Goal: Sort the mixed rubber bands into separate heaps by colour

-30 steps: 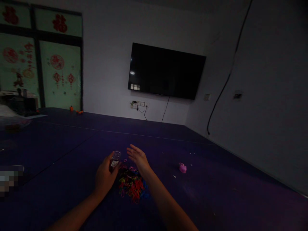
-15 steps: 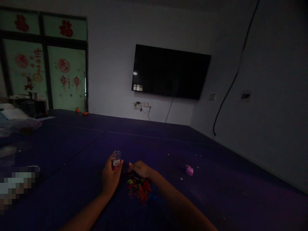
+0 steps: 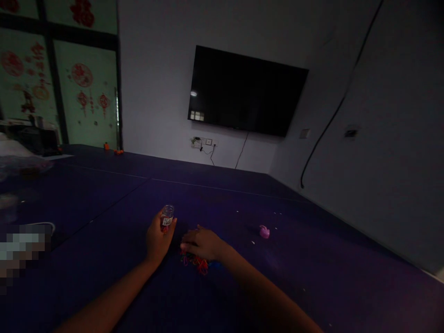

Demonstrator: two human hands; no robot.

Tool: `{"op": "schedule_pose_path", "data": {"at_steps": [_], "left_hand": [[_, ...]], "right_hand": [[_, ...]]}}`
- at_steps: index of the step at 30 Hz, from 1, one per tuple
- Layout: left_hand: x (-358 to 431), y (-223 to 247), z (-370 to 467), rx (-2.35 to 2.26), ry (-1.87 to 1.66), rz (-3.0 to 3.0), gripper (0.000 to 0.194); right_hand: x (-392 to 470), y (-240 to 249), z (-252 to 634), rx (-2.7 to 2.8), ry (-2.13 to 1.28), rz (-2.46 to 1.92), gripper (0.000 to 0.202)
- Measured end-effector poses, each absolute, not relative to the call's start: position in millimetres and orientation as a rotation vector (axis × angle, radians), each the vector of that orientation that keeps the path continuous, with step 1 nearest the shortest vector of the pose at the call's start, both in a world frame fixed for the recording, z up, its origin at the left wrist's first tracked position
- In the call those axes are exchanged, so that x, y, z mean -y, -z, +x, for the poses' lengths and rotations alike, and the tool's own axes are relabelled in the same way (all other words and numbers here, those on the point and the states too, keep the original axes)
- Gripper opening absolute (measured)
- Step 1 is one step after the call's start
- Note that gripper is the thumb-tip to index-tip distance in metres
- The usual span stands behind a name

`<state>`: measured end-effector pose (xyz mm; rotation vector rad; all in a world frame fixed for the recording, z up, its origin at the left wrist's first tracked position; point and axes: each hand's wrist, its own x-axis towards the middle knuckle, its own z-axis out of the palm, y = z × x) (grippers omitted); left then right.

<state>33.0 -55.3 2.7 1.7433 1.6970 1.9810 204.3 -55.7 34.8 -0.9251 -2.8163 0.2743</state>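
My left hand (image 3: 158,239) is wrapped round a small clear jar (image 3: 168,215) with a white label and some red pieces low inside it; the jar's mouth is uncovered. To its right, my right hand (image 3: 202,243) lies over a pile of thin colourful loops (image 3: 200,264), red, pink and green among them. Its fingers are bent down on the pile, and whether they pinch any loops is hidden. The pile rests on the dark purple surface (image 3: 145,300). A small pink object (image 3: 264,231) sits further right.
Small white bits (image 3: 253,242) are scattered near the pink object. Clear plastic bags (image 3: 24,166) and a black box-like item (image 3: 43,138) are at the far left, with small orange objects (image 3: 118,151) at the back. A television (image 3: 246,92) hangs on the wall.
My right hand has come down over the colourful pile, covering much of it. My left hand still holds the jar. The whole view has shifted slightly.
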Motion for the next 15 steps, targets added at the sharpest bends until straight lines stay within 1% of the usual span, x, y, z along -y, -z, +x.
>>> {"op": "schedule_pose_path", "data": {"at_steps": [1, 4, 5, 7, 10, 15], "left_hand": [[55, -3, 34, -1.69, -1.974, 1.753, 0.048], [54, -3, 38, -1.658, -1.948, 1.81, 0.047], [55, -2, 38, -1.649, -1.943, 1.826, 0.047], [55, -2, 38, -1.636, -1.935, 1.84, 0.047], [56, -1, 37, -1.635, -1.924, 1.837, 0.047], [55, 0, 36, -1.616, -1.905, 1.891, 0.046]], "right_hand": [[65, -34, 211, 2.778, -0.241, -0.972, 0.056], [83, -21, 217, 2.651, -0.181, -1.202, 0.085], [84, -15, 215, 2.615, -0.183, -1.252, 0.09], [82, -4, 209, 2.536, -0.197, -1.288, 0.089], [68, 5, 201, 2.431, -0.214, -1.226, 0.073], [46, 8, 194, 2.391, -0.253, -1.08, 0.024]]}}
